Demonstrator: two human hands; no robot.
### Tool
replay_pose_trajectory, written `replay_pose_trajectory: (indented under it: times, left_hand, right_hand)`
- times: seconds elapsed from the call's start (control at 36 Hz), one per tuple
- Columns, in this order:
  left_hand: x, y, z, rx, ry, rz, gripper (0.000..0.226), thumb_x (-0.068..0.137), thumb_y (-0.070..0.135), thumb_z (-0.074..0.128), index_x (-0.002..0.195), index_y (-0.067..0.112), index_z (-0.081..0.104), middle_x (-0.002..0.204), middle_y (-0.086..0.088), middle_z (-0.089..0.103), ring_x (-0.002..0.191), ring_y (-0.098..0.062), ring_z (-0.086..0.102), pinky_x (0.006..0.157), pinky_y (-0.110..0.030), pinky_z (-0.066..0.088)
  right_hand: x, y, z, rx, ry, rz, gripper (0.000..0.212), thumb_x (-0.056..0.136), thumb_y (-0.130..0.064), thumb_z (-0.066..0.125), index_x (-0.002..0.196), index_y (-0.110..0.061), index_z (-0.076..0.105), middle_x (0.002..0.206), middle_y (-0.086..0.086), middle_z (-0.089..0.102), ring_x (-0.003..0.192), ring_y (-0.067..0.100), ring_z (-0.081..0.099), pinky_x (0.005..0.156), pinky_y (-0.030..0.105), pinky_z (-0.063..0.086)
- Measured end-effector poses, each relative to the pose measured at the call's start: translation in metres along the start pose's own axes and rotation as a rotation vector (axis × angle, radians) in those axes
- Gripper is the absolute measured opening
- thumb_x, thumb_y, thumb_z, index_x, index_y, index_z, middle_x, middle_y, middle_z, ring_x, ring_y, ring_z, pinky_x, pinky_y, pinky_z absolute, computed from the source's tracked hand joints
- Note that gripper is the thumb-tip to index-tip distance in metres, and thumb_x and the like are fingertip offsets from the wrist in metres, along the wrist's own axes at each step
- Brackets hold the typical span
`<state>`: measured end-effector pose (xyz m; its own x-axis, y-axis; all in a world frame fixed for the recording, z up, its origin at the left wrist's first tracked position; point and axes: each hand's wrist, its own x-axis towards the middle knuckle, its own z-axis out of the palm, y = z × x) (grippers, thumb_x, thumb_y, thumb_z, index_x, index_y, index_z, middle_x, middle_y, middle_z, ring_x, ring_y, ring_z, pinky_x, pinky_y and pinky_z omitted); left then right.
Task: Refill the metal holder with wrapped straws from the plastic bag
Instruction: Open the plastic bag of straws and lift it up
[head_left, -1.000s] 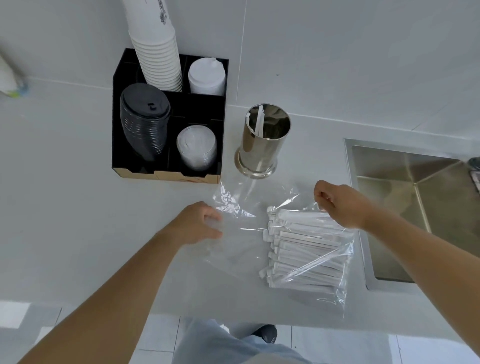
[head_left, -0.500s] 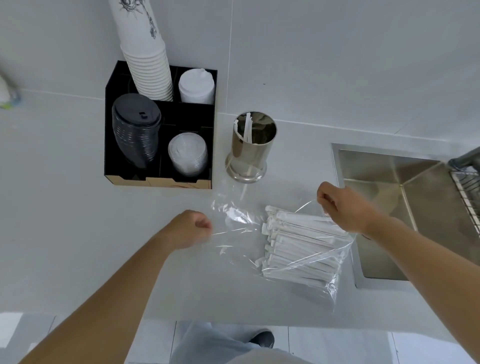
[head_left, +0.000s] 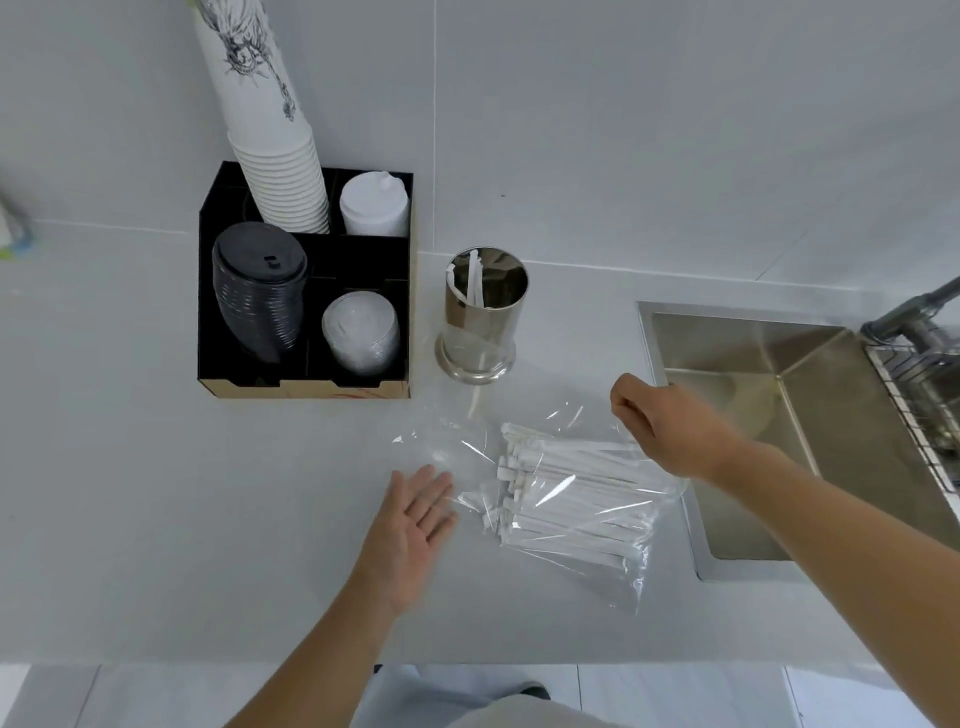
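Pinching the plastic bag (head_left: 545, 467) with curled fingers, the right hand (head_left: 670, 426) props its mouth open. The left hand (head_left: 415, 525), fingers released, waits beside it to reach the wrapped straws (head_left: 576, 499).

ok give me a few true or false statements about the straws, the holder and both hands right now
1. The metal holder is packed full of straws. False: only a few stand in it.
2. The wrapped straws lie inside the plastic bag. True.
3. The left hand grips a straw. False: its fingers are straight, holding nothing.
4. The right hand pinches the bag's edge beside the sink. True.
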<state>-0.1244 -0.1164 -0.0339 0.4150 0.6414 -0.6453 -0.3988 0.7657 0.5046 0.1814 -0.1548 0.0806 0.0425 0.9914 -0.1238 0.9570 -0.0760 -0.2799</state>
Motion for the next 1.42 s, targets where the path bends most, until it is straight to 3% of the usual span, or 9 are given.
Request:
replay_pose_trajectory:
  times: [0.11,0.19,0.25,0.5,0.67,1.03,1.19,1.31,1.42]
  left_hand:
    - [0.003,-0.019,0.014,0.392,-0.018,0.018,0.002,0.081,0.017,0.072,0.083,0.016,0.071,0.086,-0.004,0.062,0.085,-0.015,0.058,0.092,-0.030,0.047]
    - [0.008,-0.020,0.026,0.541,0.036,0.063,0.013,0.075,0.010,0.071,0.066,0.009,0.061,0.065,-0.002,0.051,0.063,-0.012,0.047,0.060,-0.019,0.042]
    - [0.013,-0.020,0.030,0.613,0.030,0.084,0.020,0.073,0.008,0.067,0.061,0.002,0.053,0.064,-0.006,0.046,0.063,-0.016,0.041,0.058,-0.024,0.034]
    - [0.010,-0.022,0.022,0.420,0.035,0.017,0.024,0.077,0.021,0.073,0.089,0.001,0.069,0.094,-0.015,0.068,0.092,-0.021,0.065,0.092,-0.034,0.051]
    - [0.013,-0.013,0.031,0.080,0.064,0.009,0.009,0.097,0.016,0.054,0.091,0.010,0.055,0.096,-0.009,0.071,0.093,-0.023,0.069,0.081,-0.034,0.052]
    - [0.007,0.036,0.075,-0.205,-0.039,0.157,0.011,0.096,0.030,0.052,0.089,0.022,0.055,0.088,0.002,0.063,0.089,-0.017,0.060,0.084,-0.041,0.049]
    - [0.001,0.051,0.097,-0.279,-0.167,0.213,0.059,0.083,0.058,0.055,0.127,0.018,0.058,0.120,-0.002,0.065,0.115,-0.022,0.058,0.101,-0.039,0.042]
    - [-0.009,0.054,0.124,-0.299,-0.334,0.217,0.091,0.052,0.063,0.083,0.128,0.019,0.057,0.128,-0.002,0.065,0.118,-0.023,0.062,0.096,-0.041,0.045]
    - [-0.014,0.055,0.152,-0.270,-0.521,0.249,0.095,0.058,0.052,0.086,0.140,0.019,0.050,0.139,-0.007,0.058,0.127,-0.026,0.054,0.107,-0.047,0.041]
  right_hand:
    - [-0.003,-0.005,-0.001,-0.002,-0.004,0.000,0.010,0.097,-0.012,0.045,0.088,-0.016,0.043,0.055,0.004,0.050,0.050,0.033,0.045,0.051,0.040,0.043]
    - [-0.006,-0.010,-0.004,-0.001,-0.006,-0.014,0.013,0.098,-0.014,0.043,0.087,-0.018,0.040,0.055,0.006,0.050,0.050,0.030,0.041,0.050,0.040,0.042]
    - [-0.008,-0.012,-0.007,0.006,-0.005,-0.026,0.015,0.098,-0.014,0.043,0.086,-0.021,0.037,0.054,0.003,0.049,0.049,0.028,0.039,0.050,0.040,0.041]
    - [-0.015,-0.023,-0.034,0.092,0.070,-0.046,0.014,0.097,-0.009,0.045,0.085,-0.015,0.042,0.054,0.002,0.043,0.049,0.023,0.033,0.047,0.034,0.033]
    - [-0.015,-0.038,-0.060,0.176,0.141,-0.085,0.013,0.098,-0.011,0.046,0.085,-0.014,0.046,0.057,0.013,0.048,0.048,0.022,0.033,0.046,0.036,0.037]
    - [-0.001,-0.083,-0.132,0.324,0.227,-0.175,0.012,0.099,-0.012,0.047,0.088,-0.016,0.051,0.061,0.013,0.055,0.054,0.030,0.053,0.055,0.041,0.054]
    - [0.008,-0.107,-0.177,0.421,0.266,-0.224,0.013,0.097,-0.007,0.049,0.086,-0.013,0.054,0.061,0.012,0.055,0.057,0.027,0.053,0.053,0.021,0.050]
    - [0.016,-0.122,-0.205,0.428,0.304,-0.211,0.015,0.095,-0.008,0.049,0.083,-0.015,0.055,0.056,0.004,0.055,0.053,0.016,0.051,0.053,0.029,0.058]
    - [0.027,-0.133,-0.223,0.369,0.360,-0.159,0.014,0.093,-0.012,0.048,0.082,-0.016,0.055,0.061,0.010,0.061,0.056,0.024,0.058,0.056,0.035,0.059]
